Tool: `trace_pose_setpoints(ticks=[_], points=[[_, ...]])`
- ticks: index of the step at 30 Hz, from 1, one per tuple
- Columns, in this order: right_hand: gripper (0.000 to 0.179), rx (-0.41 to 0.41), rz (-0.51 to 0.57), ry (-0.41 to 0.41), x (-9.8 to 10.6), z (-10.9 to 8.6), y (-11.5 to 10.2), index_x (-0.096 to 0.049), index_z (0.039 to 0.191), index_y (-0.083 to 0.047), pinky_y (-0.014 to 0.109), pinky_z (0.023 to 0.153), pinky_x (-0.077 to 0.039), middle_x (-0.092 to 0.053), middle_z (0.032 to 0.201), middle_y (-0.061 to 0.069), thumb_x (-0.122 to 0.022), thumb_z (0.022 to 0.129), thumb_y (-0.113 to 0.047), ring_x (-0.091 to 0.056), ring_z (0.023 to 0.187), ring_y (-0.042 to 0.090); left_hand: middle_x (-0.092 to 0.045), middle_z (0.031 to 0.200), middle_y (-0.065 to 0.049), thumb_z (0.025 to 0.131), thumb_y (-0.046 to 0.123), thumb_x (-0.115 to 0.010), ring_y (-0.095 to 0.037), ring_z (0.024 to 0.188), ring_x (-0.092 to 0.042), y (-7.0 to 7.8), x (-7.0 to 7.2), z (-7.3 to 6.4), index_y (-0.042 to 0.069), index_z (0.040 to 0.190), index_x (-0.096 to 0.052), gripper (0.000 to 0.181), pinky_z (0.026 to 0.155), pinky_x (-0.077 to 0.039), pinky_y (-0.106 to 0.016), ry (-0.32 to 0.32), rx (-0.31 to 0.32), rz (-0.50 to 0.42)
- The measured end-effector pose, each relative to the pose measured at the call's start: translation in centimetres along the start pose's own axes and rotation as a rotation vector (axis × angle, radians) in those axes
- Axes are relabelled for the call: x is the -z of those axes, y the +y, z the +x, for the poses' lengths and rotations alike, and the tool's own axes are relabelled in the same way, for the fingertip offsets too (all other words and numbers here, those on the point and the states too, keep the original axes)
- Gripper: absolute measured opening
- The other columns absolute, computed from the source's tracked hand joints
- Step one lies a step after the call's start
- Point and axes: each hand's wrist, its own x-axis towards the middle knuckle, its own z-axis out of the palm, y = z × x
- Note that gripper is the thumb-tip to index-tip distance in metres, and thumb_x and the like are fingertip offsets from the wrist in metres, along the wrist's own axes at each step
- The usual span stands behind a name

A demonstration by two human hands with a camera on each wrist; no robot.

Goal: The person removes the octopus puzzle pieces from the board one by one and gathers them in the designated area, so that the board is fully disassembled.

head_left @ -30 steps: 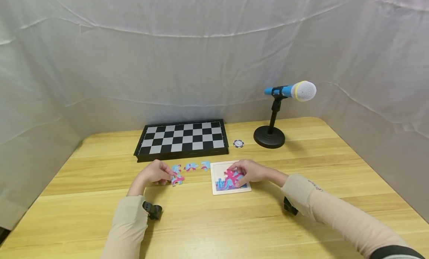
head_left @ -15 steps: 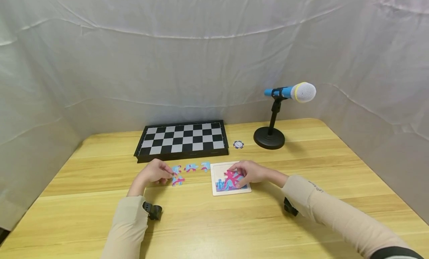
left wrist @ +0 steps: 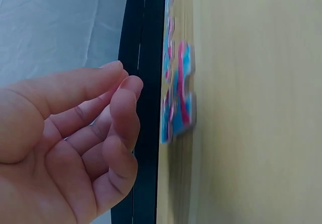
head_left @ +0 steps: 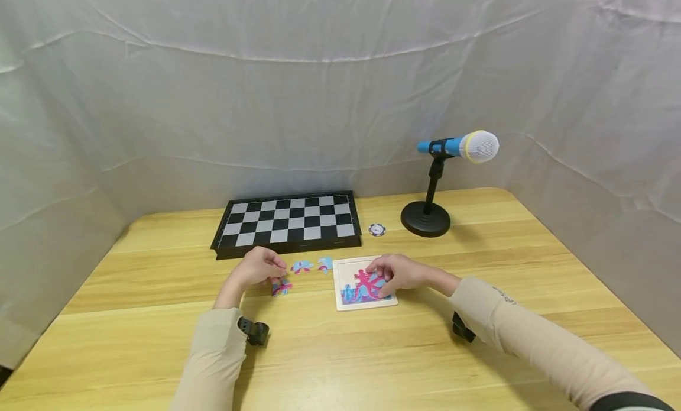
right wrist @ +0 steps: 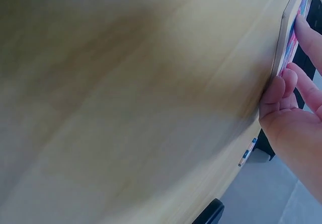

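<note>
My left hand [head_left: 258,266] hovers over loose jigsaw pieces left of the puzzle tray. In the left wrist view its thumb tip and fingertips come together with nothing visible between them. Just beyond them is a blue-and-pink jigsaw piece [left wrist: 182,90], with another overlapping behind it. My right hand [head_left: 401,273] rests at the right side of the pale wooden puzzle tray [head_left: 339,295], thumb and fingertips touching the pink octopus picture [head_left: 364,288]. The tray's upper left shows bare wood. Two more jigsaw pieces [head_left: 301,267] lie in a row between the hands.
Behind the pieces lies a black-and-white folding chessboard [head_left: 289,222]. A poker chip [head_left: 377,229] sits to its right. Farther right, a blue microphone [head_left: 452,146] is clipped on a stand with a round black base [head_left: 425,220]. Pale cloth hangs behind the table.
My left hand has left the lower-left piece and shifted right and slightly away, now covering the piece above it. The right hand has stayed on the tray.
</note>
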Motion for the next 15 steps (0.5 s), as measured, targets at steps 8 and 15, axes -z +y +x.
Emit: trace_pose_setpoints(ticks=[8,15], points=[[0.046,0.001,0.028,0.005,0.0,-0.1,0.0,-0.055,0.111,0.006,0.021,0.060,-0.033,-0.044,0.074,0.003,-0.074,0.071,-0.007,-0.039,0.064,0.012,-0.062,0.068,-0.011,0.080,0.004,-0.063,-0.016,0.052,-0.053,1.2,-1.1,0.7,-0.002,0.079,-0.062,0.007,0.049,-0.043,-0.026,-0.003,-0.027,-0.002],[0.045,-0.006,0.041,0.011,0.0,-0.1,0.3,-0.055,0.110,0.005,0.021,0.060,-0.033,-0.044,0.073,0.003,-0.074,0.071,-0.008,-0.039,0.064,0.012,-0.063,0.069,-0.011,0.080,0.005,-0.064,-0.017,0.052,-0.054,2.3,-2.4,1.5,0.000,0.078,-0.061,0.006,0.045,-0.038,-0.025,-0.026,-0.050,-0.002]])
